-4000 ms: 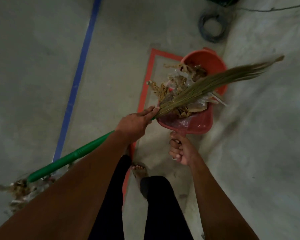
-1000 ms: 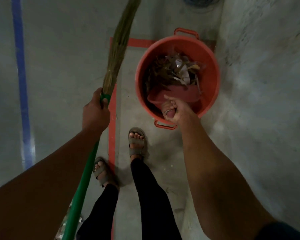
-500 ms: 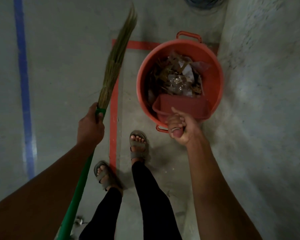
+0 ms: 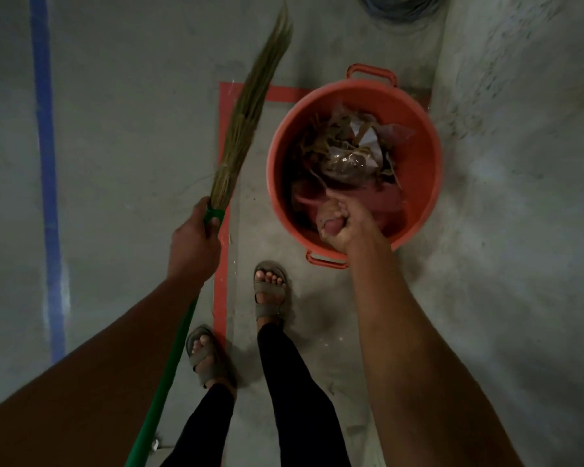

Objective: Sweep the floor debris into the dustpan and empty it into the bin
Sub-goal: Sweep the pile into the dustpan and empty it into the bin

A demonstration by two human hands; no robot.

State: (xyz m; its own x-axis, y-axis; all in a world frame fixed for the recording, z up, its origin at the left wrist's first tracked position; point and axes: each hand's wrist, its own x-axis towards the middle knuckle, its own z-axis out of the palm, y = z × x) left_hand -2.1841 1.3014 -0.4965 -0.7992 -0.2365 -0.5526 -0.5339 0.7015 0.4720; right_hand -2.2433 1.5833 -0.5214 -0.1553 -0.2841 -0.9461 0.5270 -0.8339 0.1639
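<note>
Head view: left hand (image 4: 193,240), centre-left of frame, fingers wrapped round the top of the green handle of the broom (image 4: 240,129). Bristles point up toward the top centre of frame, off the floor; handle runs down to the bottom edge.

Right hand (image 4: 343,225), just right of centre, fist closed on the handle of the red dustpan (image 4: 381,200). Dustpan sits inside the orange bin (image 4: 418,183), tipped down against the near wall, partly blurred. Debris (image 4: 351,146), dry leaves, paper and clear plastic, lies in the bin above the pan.

Bin stands on the concrete floor (image 4: 132,129) in the upper right of centre, by a red tape outline (image 4: 221,298). Blue tape line (image 4: 48,163) runs down the left side. Two sandalled feet at lower centre, near the bin's lower handle.
</note>
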